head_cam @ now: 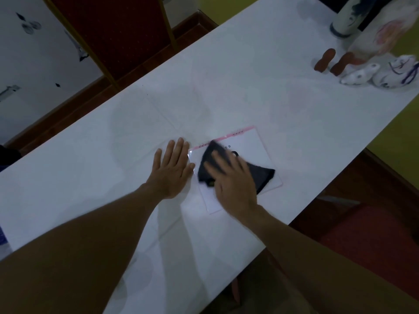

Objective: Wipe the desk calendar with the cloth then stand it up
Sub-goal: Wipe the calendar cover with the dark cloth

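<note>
Head view: desk calendar (247, 146) flat on bench (249, 87), centre-right of frame, long axis running lower-left to upper-right. Right hand (233, 184) presses dark cloth (260, 175) on it, fingers spread; left hand (172, 171) open, flat at its left edge.

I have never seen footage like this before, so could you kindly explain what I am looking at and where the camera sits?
There is no machine here: a person wears one wide-angle camera on the head, looking forward and down, so the two bare arms reaching in from below are their own. They work at a white table. A desk calendar, white with a pink edge, lies flat on it. The right hand presses a dark cloth flat onto the calendar; it is blurred. The left hand lies open, palm down, on the table at the calendar's left edge. At the far right end of the table stand some ornaments, too blurred to name, and a red chair stands beyond the table.
</note>
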Demonstrator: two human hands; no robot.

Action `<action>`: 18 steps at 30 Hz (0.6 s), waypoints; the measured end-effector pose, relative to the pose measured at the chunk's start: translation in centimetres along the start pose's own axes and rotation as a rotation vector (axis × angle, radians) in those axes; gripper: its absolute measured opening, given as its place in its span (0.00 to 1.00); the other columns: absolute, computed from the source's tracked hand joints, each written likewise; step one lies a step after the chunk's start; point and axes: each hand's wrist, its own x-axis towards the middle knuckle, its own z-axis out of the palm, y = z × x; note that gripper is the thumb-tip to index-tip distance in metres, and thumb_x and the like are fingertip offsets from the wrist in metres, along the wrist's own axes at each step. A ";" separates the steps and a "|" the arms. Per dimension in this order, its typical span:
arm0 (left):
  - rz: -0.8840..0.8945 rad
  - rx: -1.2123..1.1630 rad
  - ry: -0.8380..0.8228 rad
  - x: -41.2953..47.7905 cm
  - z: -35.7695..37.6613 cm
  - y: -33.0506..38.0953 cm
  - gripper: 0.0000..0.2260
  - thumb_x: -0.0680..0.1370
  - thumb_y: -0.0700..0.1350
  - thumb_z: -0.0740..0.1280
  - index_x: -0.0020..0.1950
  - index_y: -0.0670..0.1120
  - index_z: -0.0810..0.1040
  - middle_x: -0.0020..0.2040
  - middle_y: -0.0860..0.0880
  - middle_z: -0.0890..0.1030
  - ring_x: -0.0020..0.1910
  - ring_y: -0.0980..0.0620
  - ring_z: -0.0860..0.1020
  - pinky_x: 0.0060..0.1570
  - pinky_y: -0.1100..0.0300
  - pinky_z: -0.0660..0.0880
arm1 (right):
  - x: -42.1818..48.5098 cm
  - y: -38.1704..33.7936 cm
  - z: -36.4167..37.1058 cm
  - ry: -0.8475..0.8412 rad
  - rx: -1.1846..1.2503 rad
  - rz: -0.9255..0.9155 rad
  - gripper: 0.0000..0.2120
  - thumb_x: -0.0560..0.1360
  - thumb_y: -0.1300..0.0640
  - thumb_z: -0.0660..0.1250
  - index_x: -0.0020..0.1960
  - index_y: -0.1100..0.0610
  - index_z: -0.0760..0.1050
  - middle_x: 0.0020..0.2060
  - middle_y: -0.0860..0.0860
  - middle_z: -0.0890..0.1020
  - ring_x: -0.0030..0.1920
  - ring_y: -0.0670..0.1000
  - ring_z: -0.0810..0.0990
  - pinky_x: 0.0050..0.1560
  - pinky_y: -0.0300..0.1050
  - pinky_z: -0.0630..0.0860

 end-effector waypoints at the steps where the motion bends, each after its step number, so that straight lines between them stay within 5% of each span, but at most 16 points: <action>1: 0.000 -0.001 -0.008 0.0 0.0 0.1 0.30 0.79 0.63 0.32 0.76 0.52 0.30 0.76 0.54 0.29 0.74 0.53 0.28 0.74 0.47 0.35 | -1.2 0.2 0.3 -0.028 -0.002 -0.170 0.23 0.79 0.54 0.54 0.73 0.47 0.69 0.77 0.50 0.67 0.78 0.59 0.61 0.77 0.58 0.57; 3: 0.001 0.004 -0.014 0.0 -0.2 0.2 0.29 0.80 0.63 0.34 0.76 0.51 0.30 0.76 0.53 0.29 0.74 0.52 0.28 0.74 0.46 0.35 | -2.8 1.7 0.0 -0.087 0.013 -0.416 0.22 0.79 0.55 0.57 0.72 0.46 0.71 0.76 0.49 0.69 0.78 0.56 0.61 0.77 0.56 0.55; 5: -0.009 0.003 -0.015 -0.1 -0.3 0.4 0.29 0.80 0.62 0.35 0.77 0.51 0.31 0.77 0.53 0.30 0.75 0.52 0.29 0.75 0.46 0.35 | -2.8 3.3 -0.4 -0.068 -0.011 -0.456 0.22 0.78 0.57 0.58 0.70 0.47 0.74 0.75 0.49 0.70 0.77 0.56 0.63 0.77 0.56 0.57; 10: -0.018 -0.002 -0.025 -0.1 -0.4 0.4 0.30 0.80 0.62 0.36 0.78 0.51 0.33 0.79 0.53 0.32 0.74 0.55 0.28 0.74 0.47 0.35 | -1.2 2.3 -1.1 0.061 0.010 0.145 0.24 0.78 0.55 0.53 0.71 0.49 0.74 0.76 0.51 0.69 0.77 0.58 0.63 0.76 0.59 0.60; 16: -0.009 -0.005 -0.042 0.1 -0.4 0.4 0.29 0.81 0.61 0.36 0.78 0.51 0.31 0.77 0.52 0.29 0.75 0.51 0.28 0.75 0.45 0.35 | -4.3 2.3 0.3 -0.101 -0.036 -0.396 0.24 0.79 0.52 0.56 0.75 0.45 0.65 0.78 0.48 0.64 0.79 0.56 0.57 0.78 0.57 0.52; 18: -0.023 0.005 -0.042 0.0 -0.5 0.4 0.29 0.81 0.61 0.37 0.78 0.50 0.32 0.78 0.52 0.31 0.76 0.52 0.30 0.75 0.45 0.36 | -3.4 3.7 0.0 -0.091 -0.051 -0.371 0.26 0.77 0.53 0.57 0.75 0.45 0.67 0.78 0.48 0.65 0.79 0.56 0.59 0.77 0.57 0.55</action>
